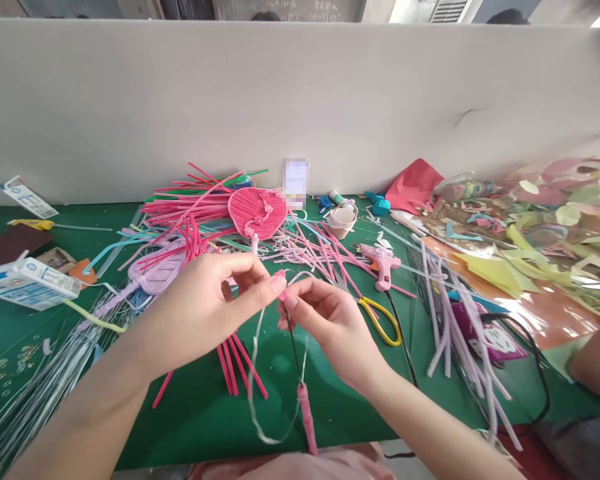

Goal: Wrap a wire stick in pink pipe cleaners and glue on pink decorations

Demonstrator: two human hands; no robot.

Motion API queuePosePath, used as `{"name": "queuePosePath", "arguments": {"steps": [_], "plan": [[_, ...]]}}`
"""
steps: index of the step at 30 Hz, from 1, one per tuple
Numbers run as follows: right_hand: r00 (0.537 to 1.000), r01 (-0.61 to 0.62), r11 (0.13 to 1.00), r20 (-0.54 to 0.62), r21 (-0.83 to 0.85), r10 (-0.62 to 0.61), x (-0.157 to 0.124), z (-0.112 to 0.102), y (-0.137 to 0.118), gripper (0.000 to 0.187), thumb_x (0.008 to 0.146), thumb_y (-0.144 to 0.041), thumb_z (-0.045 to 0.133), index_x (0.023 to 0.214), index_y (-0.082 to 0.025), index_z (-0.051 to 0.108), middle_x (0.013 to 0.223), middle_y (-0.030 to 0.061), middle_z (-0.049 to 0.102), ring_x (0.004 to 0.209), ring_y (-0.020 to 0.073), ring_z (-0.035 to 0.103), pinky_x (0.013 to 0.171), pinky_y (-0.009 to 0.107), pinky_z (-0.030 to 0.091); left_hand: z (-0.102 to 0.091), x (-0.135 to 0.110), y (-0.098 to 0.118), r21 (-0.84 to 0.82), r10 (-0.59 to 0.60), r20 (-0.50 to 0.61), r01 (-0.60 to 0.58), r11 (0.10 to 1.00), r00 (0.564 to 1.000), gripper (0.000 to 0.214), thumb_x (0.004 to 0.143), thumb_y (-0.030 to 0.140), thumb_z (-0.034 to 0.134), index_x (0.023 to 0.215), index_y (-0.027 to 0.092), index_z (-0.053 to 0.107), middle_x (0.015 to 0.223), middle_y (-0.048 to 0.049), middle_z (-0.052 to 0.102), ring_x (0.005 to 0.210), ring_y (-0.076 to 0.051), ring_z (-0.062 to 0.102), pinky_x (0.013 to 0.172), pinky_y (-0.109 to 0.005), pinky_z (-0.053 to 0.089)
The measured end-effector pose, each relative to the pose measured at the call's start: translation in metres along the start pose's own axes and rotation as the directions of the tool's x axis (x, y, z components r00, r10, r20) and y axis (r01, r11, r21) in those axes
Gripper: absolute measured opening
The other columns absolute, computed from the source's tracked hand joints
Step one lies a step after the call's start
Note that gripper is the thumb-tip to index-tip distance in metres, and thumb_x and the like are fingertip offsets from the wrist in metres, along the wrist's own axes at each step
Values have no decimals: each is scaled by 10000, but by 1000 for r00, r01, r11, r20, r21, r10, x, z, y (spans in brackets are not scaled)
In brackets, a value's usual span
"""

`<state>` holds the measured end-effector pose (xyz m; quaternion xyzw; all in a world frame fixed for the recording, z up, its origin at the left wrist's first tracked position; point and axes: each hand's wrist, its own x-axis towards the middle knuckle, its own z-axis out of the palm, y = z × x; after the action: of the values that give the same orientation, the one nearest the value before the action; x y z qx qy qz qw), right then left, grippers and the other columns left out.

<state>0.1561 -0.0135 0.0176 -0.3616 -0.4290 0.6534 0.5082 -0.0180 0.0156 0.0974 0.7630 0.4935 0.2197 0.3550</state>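
Note:
My left hand [220,300] and my right hand [330,327] meet in front of me, thumbs and fingers pinched together. Between their fingertips is a small pink fuzzy piece [280,275], mostly covered by the fingers. From there a thin dark stem [294,347] runs down to a pink wrapped stick [307,417] near the table's front edge. A pale thin strip [253,393] hangs in a loop beneath the hands. Just beyond them lies a pink-red fan-shaped piece [253,212] decorated with small flowers.
Pink pipe cleaners [190,200] spread behind my hands, with a lilac fan shape [157,267] at left. To the right lie a pink glue gun [383,263] with its cable, yellow-handled scissors [380,323] and lilac pipe cleaners [443,327]. Wires [45,393] fill the left. Another person's arm [595,357] shows at right.

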Motion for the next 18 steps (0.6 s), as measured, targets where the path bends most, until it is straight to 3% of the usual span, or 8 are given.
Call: {"name": "queuePosePath", "arguments": {"steps": [3,7,11,18], "plan": [[994,72,976,-69,-203,-88,-3,3,0,208,826,-384,725,831,-190,653,705,-7,660,631,120,633,607,244,508,0,5,-5,15,12,3,-12,1000,1000,225,868,386,607,754,213,695,695,26,667,666,-141,606,592,-215,459],[964,184,851,-81,-492,-255,-7,3,-3,89,851,-273,678,832,-187,664,731,5,692,642,127,653,615,240,536,0,8,-10,11,2,46,-2,1000,999,201,852,393,637,800,215,714,717,30,677,673,-133,606,594,-205,463],[915,308,684,10,-661,-402,-9,1,-12,54,868,-214,656,830,-182,678,734,3,696,614,105,641,594,211,529,3,8,-11,-22,1,66,0,1000,998,220,860,419,632,823,219,716,743,27,669,680,-133,584,585,-209,446],[841,428,433,173,-793,-513,-9,-11,-26,58,870,-140,651,850,-175,693,747,8,690,624,99,624,564,201,490,13,7,-14,-171,-11,85,25,985,996,284,888,447,596,774,200,677,677,39,571,615,-107,506,541,-198,400]]}}
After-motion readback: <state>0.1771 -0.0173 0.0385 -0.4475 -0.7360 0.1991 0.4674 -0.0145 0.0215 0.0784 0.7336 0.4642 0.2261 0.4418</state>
